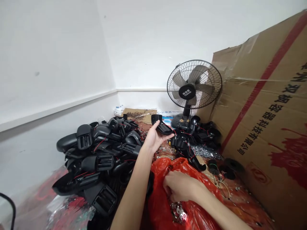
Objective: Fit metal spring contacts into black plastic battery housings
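My left hand (154,137) holds a black plastic housing (164,127) above the middle of the work surface, its hollow side facing up. Lower down, my right hand (178,187) reaches into a red plastic bag (206,188) with its fingers curled downward. Small shiny metal parts (177,212) lie in the bag just below that hand. Its fingertips are partly hidden, so what they hold cannot be made out. To the left, a large pile of black housings (105,163) with red wires spreads beside my left forearm.
A desk fan (187,92) stands at the back. More black housings (183,142) lie in front of it. A tall cardboard box (261,127) borders the right side, and a white wall (59,57) the left. Wires and small parts litter the reddish surface (242,198).
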Demonstrator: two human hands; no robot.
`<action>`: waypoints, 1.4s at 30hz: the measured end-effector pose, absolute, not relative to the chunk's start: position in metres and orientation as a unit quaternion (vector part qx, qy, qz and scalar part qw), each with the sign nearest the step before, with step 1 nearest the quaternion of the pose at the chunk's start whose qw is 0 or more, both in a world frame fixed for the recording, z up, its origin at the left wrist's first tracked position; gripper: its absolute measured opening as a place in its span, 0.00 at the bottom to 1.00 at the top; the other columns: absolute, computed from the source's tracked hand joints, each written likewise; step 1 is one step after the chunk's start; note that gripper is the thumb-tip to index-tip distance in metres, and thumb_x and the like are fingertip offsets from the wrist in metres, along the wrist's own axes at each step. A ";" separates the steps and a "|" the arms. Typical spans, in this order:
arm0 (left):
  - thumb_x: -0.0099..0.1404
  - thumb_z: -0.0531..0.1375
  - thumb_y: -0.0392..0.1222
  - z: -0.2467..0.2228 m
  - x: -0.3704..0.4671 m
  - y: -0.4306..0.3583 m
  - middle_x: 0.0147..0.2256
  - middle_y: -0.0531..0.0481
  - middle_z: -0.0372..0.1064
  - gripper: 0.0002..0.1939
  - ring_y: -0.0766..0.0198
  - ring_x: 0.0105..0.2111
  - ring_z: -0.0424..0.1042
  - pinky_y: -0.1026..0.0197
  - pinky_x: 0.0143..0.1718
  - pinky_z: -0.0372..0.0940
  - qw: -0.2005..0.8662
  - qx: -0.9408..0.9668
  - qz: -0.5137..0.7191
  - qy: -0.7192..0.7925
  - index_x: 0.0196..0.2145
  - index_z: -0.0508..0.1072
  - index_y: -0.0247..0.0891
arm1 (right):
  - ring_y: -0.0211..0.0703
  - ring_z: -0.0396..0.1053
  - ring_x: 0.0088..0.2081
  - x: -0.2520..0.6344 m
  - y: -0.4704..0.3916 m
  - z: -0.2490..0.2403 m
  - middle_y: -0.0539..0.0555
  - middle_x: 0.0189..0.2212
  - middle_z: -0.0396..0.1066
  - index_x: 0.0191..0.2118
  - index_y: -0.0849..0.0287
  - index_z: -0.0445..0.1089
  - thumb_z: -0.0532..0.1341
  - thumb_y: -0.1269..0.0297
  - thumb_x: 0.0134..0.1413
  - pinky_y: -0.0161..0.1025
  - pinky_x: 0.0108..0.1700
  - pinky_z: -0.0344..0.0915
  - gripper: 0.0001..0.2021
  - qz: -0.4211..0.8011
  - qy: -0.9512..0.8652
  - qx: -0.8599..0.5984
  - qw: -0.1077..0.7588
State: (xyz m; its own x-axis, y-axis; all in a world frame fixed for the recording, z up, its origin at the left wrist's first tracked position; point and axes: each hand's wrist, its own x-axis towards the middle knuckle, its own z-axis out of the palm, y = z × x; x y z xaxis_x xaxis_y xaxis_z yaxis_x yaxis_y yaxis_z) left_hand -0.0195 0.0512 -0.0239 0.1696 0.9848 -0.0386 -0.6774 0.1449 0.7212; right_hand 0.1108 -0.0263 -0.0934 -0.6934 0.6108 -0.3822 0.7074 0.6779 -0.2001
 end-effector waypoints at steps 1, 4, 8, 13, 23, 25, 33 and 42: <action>0.76 0.53 0.46 -0.025 -0.019 0.051 0.35 0.37 0.74 0.18 0.56 0.35 0.76 0.53 0.34 0.77 0.710 0.296 0.579 0.272 0.36 0.73 0.29 | 0.54 0.80 0.42 0.109 -0.027 -0.095 0.58 0.37 0.82 0.40 0.59 0.83 0.69 0.74 0.46 0.40 0.39 0.67 0.13 -0.171 0.908 0.357 0.135; 0.77 0.51 0.50 -0.027 -0.017 0.052 0.36 0.37 0.74 0.21 0.57 0.33 0.76 0.56 0.30 0.75 0.702 0.310 0.568 0.296 0.38 0.73 0.29 | 0.53 0.79 0.40 0.107 -0.030 -0.097 0.58 0.36 0.82 0.40 0.60 0.83 0.69 0.74 0.46 0.40 0.37 0.65 0.13 -0.169 0.916 0.339 0.132; 0.78 0.49 0.49 -0.028 -0.015 0.054 0.37 0.40 0.75 0.17 0.62 0.28 0.75 0.64 0.21 0.68 0.673 0.302 0.600 0.310 0.43 0.69 0.33 | 0.50 0.76 0.39 0.116 -0.028 -0.090 0.56 0.35 0.81 0.36 0.60 0.82 0.70 0.73 0.47 0.38 0.33 0.61 0.08 -0.197 0.908 0.350 0.122; 0.74 0.57 0.45 -0.027 -0.019 0.056 0.39 0.44 0.76 0.10 0.67 0.25 0.73 0.69 0.19 0.60 0.624 0.306 0.645 0.317 0.49 0.64 0.39 | 0.42 0.71 0.34 0.138 -0.018 -0.065 0.49 0.29 0.74 0.31 0.59 0.75 0.71 0.72 0.45 0.34 0.33 0.60 0.06 -0.288 0.895 0.339 0.014; 0.52 0.70 0.30 -0.018 -0.010 0.036 0.45 0.41 0.77 0.28 0.61 0.37 0.75 0.65 0.28 0.65 0.648 0.445 0.567 0.247 0.50 0.69 0.36 | 0.41 0.77 0.33 0.182 -0.013 -0.012 0.51 0.32 0.80 0.40 0.56 0.78 0.72 0.61 0.57 0.38 0.38 0.73 0.08 -0.356 0.704 0.315 -0.527; 0.55 0.72 0.34 -0.015 -0.006 0.030 0.46 0.40 0.76 0.27 0.60 0.38 0.76 0.64 0.31 0.66 0.654 0.489 0.521 0.247 0.51 0.69 0.35 | 0.43 0.79 0.35 0.187 -0.013 -0.008 0.51 0.34 0.81 0.46 0.55 0.78 0.72 0.63 0.57 0.39 0.42 0.75 0.11 -0.318 0.673 0.313 -0.589; 0.63 0.69 0.47 -0.010 0.001 0.022 0.33 0.48 0.75 0.19 0.70 0.26 0.66 0.64 0.29 0.62 0.529 0.643 0.468 0.298 0.47 0.73 0.33 | 0.43 0.77 0.37 0.189 -0.021 -0.004 0.51 0.36 0.80 0.40 0.55 0.79 0.69 0.66 0.60 0.40 0.42 0.73 0.03 -0.137 0.620 0.348 -0.689; 0.67 0.63 0.44 -0.014 -0.002 0.027 0.41 0.46 0.76 0.11 0.63 0.34 0.73 0.57 0.38 0.68 0.305 0.725 0.509 0.350 0.45 0.78 0.38 | 0.49 0.72 0.48 0.199 -0.014 -0.002 0.56 0.47 0.76 0.43 0.55 0.72 0.63 0.60 0.66 0.47 0.50 0.67 0.05 -0.003 0.563 0.372 -0.738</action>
State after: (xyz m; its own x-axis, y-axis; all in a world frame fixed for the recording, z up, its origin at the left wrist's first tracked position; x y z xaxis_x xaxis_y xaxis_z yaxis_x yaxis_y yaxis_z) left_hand -0.0022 0.0267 -0.0140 0.2369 0.8176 0.5248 0.1970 -0.5693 0.7982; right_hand 0.1990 -0.0137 -0.0018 0.3653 0.4236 0.8289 0.4152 0.7228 -0.5524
